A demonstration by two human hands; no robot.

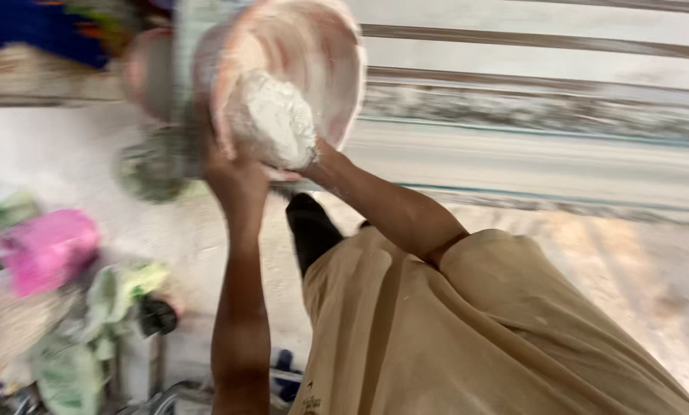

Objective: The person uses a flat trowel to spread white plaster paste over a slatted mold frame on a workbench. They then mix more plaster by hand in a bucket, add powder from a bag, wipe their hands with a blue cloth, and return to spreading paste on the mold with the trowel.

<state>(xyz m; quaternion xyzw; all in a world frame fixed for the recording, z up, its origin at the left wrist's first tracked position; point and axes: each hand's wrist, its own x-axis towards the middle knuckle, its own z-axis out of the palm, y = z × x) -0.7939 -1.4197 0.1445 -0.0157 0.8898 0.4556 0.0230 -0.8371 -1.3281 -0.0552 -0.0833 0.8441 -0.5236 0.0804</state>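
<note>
Blurred view. Pink bowl (314,54) is sitting tilted at the top centre, mouth facing the camera, a white lump of dough (271,115) lying inside against its lower wall. Left hand (233,173) is gripping the bowl's lower rim, fingers curled round the edge. Right hand (306,165) is reaching in from below, touching the dough's underside; its fingers are mostly hidden, so cannot tell how far they are spread or whether they are holding the lump. Tan trousers (467,330) are filling the lower right. Pink container (45,250) and green bags (91,323) are lying well apart, lower left.
</note>
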